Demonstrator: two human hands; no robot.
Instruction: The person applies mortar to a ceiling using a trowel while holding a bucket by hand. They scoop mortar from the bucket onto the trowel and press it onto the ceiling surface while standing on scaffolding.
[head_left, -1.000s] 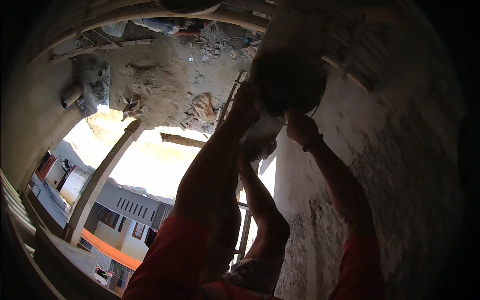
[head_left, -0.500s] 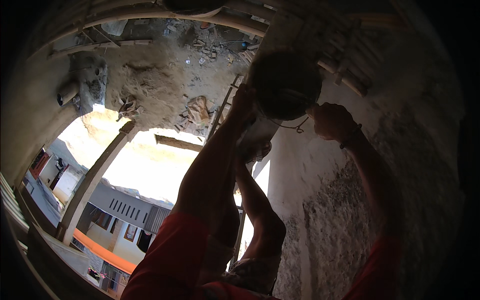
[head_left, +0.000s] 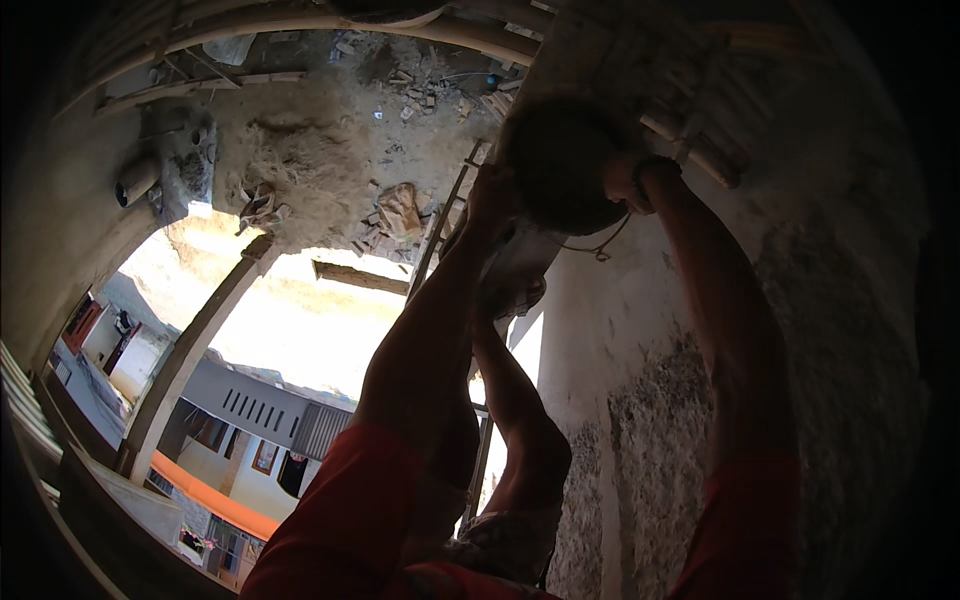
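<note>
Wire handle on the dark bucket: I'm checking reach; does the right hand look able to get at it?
Probably yes: the right hand is at the right side of the dark bucket, the wire handle curves close beneath it in the picture, and nothing visible blocks the way.

the bucket (head_left: 560, 165) is at the upper middle of the frame, with the left hand (head_left: 493, 195) at its left edge and the right hand (head_left: 630, 180) at its right edge. a foot (head_left: 528, 294) is below it. the wall (head_left: 650, 440) takes up the lower right. a ladder (head_left: 447, 222) runs left of the bucket, a sack (head_left: 400, 208) lies farther left, and a post (head_left: 195, 360) stands before houses (head_left: 240, 470) at lower left.
</note>
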